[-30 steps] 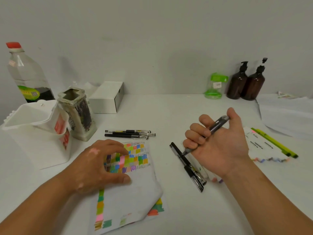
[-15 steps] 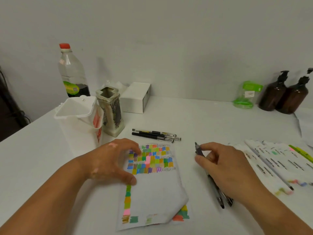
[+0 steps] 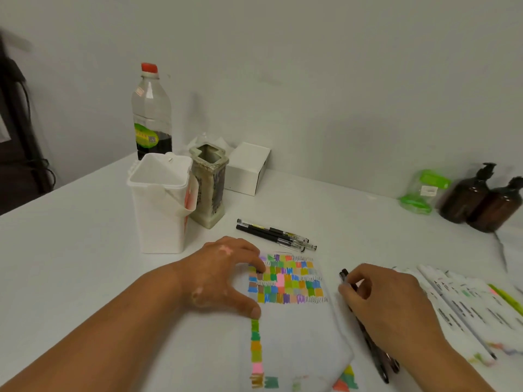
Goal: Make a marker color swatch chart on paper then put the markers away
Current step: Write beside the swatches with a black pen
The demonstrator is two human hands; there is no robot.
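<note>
A white paper point(image 3: 297, 332) with a grid of colour swatches lies in front of me, its lower right corner folded. My left hand point(image 3: 223, 278) presses on the paper's left edge with spread fingertips and thumb. My right hand point(image 3: 385, 301) lies to the right of the paper, fingers curled round a black pen point(image 3: 346, 280) whose end pokes out above the hand. More black pens point(image 3: 379, 360) lie under that hand. A row of white markers point(image 3: 458, 306) lies at the right.
Three black pens point(image 3: 277, 234) lie beyond the paper. A white tub point(image 3: 161, 205), a ceramic holder point(image 3: 209, 185), a red-capped bottle point(image 3: 151, 114) and a white box point(image 3: 249, 168) stand at the back left. Brown pump bottles point(image 3: 481, 199) and a green-lidded jar point(image 3: 424, 190) stand back right.
My right hand came down from mid-air with the pen to the table beside the paper. The view swung left. My left hand stayed on the paper.
</note>
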